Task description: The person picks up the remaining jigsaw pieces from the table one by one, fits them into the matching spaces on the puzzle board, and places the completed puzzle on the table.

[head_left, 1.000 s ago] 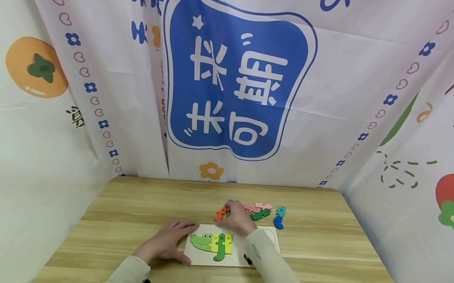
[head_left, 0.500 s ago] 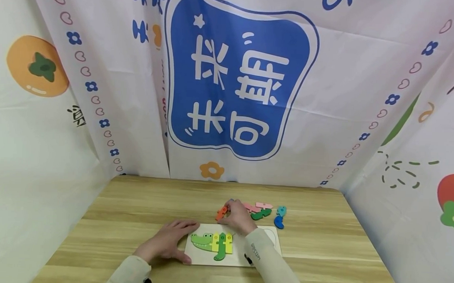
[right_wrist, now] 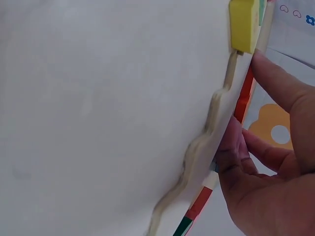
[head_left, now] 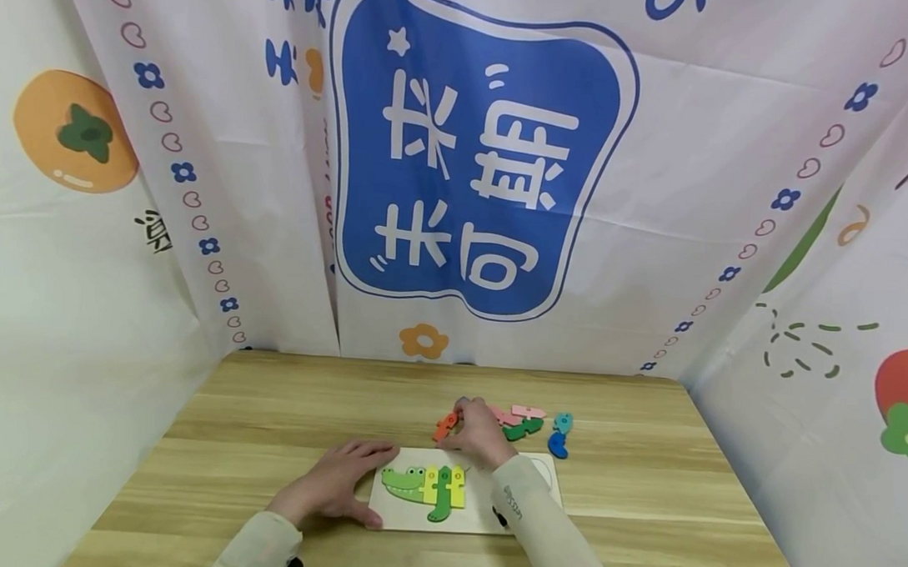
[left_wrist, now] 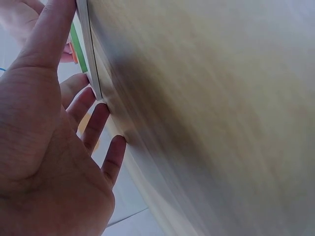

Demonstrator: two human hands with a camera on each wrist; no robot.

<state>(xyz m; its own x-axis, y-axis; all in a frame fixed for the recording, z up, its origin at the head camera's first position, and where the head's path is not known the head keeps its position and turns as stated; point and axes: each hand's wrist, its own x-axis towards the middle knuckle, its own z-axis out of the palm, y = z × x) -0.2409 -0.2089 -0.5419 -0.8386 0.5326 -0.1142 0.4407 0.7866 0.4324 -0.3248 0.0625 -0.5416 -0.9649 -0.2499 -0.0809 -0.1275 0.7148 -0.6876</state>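
A pale puzzle board (head_left: 401,519) lies on the table with a light-green crocodile head (head_left: 404,484), two yellow pieces and a green leg piece (head_left: 440,508) set in it. My left hand (head_left: 336,481) rests at the board's left end, thumb at the near corner, fingers fairly straight along the far corner. In the left wrist view its fingertips meet the board's edge (left_wrist: 92,56). Beyond the far edge, my right hand (head_left: 479,434) has thumb and fingertips at opposite ends of an orange puzzle piece (head_left: 445,427). The right wrist view shows that piece partly behind the board.
Right of my right hand lie pink pieces (head_left: 528,412), a dark-green piece (head_left: 522,429), a light-blue piece (head_left: 563,422) and a dark-blue piece (head_left: 558,445). White printed cloth (head_left: 726,243) hangs around the wooden table (head_left: 284,411).
The right hand's fingers have shifted slightly, and the orange piece has slid a little to the right. A bit of blue by the fingertips is now mostly covered. My left hand has stayed put.
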